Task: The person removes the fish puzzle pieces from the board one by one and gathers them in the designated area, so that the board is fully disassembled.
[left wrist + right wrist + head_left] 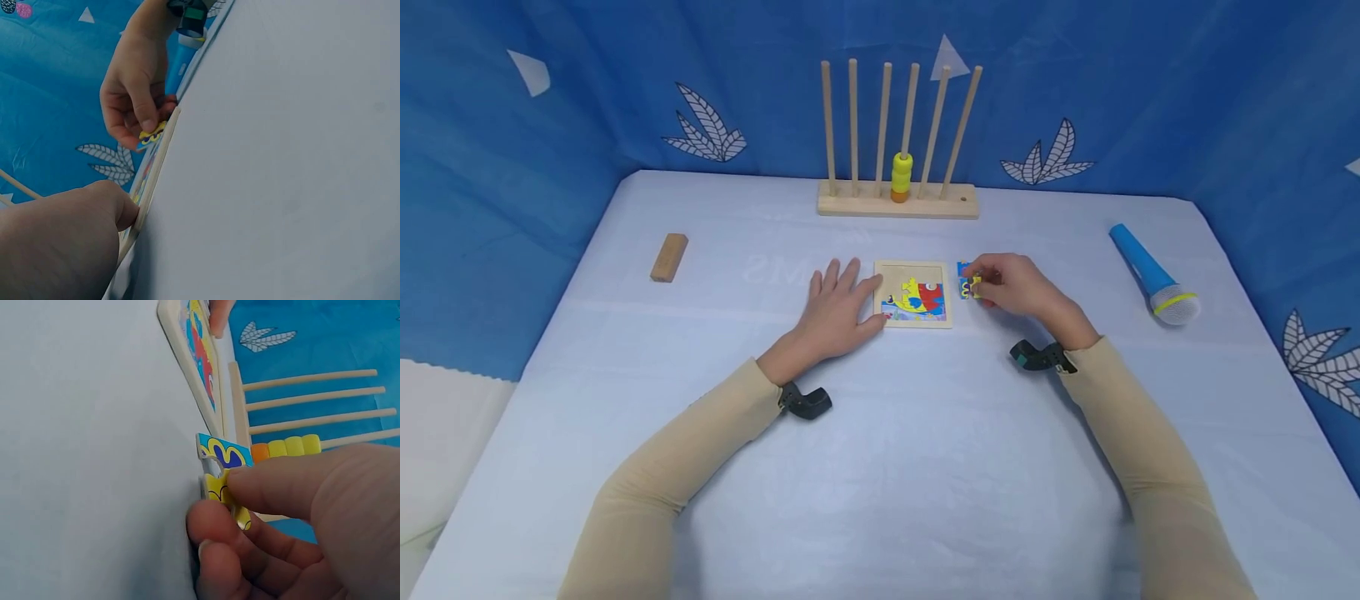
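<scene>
A square wooden jigsaw puzzle board lies mid-table, partly filled with a red, yellow and blue fish picture along its lower right. My left hand is spread flat at its left side, index finger and thumb touching the frame. Just right of the board, my right hand pinches a yellow puzzle piece between thumb and fingers. Beside that piece is a blue puzzle piece with yellow curves; the right fingers partly cover the pieces there. In the left wrist view the board appears nearly edge-on.
Behind the board stands a wooden peg rack with tall rods, one carrying yellow and orange beads. A wooden block lies at the left. A blue toy microphone lies at the right. Blue patterned cloth hangs behind the table.
</scene>
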The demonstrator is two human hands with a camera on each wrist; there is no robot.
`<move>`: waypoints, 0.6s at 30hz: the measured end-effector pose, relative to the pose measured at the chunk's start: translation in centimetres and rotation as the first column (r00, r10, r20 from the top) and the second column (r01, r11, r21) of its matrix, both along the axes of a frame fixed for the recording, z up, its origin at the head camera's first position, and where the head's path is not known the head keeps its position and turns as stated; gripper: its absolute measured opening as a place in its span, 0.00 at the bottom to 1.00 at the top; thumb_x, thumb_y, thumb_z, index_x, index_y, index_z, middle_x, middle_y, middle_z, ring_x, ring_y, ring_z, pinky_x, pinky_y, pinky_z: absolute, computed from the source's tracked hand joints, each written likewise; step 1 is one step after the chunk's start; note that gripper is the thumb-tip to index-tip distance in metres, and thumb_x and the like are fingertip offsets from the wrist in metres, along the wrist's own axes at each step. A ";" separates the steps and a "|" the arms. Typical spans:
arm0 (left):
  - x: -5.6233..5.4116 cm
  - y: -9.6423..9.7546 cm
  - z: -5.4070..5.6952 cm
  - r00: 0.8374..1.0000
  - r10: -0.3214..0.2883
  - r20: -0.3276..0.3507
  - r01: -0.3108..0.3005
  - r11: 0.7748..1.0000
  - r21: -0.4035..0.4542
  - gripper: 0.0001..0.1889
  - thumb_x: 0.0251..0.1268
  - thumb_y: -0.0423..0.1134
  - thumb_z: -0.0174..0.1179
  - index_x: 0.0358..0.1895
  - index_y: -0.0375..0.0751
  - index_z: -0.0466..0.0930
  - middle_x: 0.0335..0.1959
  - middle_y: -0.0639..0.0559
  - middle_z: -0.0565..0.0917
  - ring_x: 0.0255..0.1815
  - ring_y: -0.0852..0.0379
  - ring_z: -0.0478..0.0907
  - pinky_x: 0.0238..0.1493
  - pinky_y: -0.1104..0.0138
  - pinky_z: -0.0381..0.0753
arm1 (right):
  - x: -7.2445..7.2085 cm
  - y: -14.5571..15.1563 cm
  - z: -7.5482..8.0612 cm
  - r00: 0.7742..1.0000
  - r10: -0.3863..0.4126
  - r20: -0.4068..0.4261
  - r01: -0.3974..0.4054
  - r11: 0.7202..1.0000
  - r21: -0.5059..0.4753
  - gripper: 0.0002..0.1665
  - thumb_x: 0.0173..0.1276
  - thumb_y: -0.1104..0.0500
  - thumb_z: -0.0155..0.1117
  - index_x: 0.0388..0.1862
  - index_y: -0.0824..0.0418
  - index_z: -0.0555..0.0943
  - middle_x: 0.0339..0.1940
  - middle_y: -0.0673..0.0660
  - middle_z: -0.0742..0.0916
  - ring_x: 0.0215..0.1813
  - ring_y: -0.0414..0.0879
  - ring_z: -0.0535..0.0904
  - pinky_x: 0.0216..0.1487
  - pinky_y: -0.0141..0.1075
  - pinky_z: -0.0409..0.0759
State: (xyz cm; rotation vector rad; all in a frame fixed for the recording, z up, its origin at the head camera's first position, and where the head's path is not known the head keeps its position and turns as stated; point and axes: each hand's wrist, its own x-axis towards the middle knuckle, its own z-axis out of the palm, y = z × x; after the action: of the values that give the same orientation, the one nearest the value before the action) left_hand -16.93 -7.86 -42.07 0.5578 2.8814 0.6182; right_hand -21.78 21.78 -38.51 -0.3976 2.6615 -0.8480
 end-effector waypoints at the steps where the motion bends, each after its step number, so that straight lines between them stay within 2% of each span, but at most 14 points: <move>1: 0.0 0.0 0.0 1.000 0.001 0.001 -0.001 1.000 -0.001 0.36 0.71 0.57 0.53 0.78 0.48 0.63 0.83 0.36 0.52 0.84 0.30 0.41 0.79 0.33 0.40 | 0.0 0.0 0.0 1.000 -0.005 -0.007 0.005 1.000 0.009 0.15 0.72 0.65 0.61 0.55 0.65 0.83 0.36 0.62 0.84 0.29 0.48 0.80 0.33 0.32 0.79; 9: 0.1 0.0 0.1 1.000 0.000 0.008 0.000 1.000 0.002 0.35 0.71 0.56 0.52 0.79 0.48 0.63 0.84 0.36 0.52 0.84 0.30 0.40 0.79 0.33 0.39 | 0.2 -0.3 -0.2 0.997 0.003 -0.074 0.004 0.995 0.103 0.16 0.70 0.62 0.64 0.56 0.63 0.84 0.38 0.62 0.84 0.40 0.53 0.75 0.36 0.35 0.73; 18: 0.1 -0.1 0.1 1.000 -0.002 0.003 0.002 1.000 0.004 0.35 0.71 0.56 0.52 0.79 0.48 0.63 0.83 0.36 0.52 0.84 0.30 0.41 0.79 0.33 0.40 | 0.3 -0.1 -0.4 0.994 0.005 -0.112 0.009 0.992 0.125 0.14 0.67 0.64 0.66 0.51 0.62 0.83 0.37 0.61 0.84 0.40 0.53 0.75 0.39 0.39 0.72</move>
State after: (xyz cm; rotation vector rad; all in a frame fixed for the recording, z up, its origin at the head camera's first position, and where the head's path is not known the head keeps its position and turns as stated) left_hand -16.86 -7.93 -41.98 0.5602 2.8772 0.6239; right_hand -21.50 21.67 -38.94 -0.4235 2.8005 -0.6734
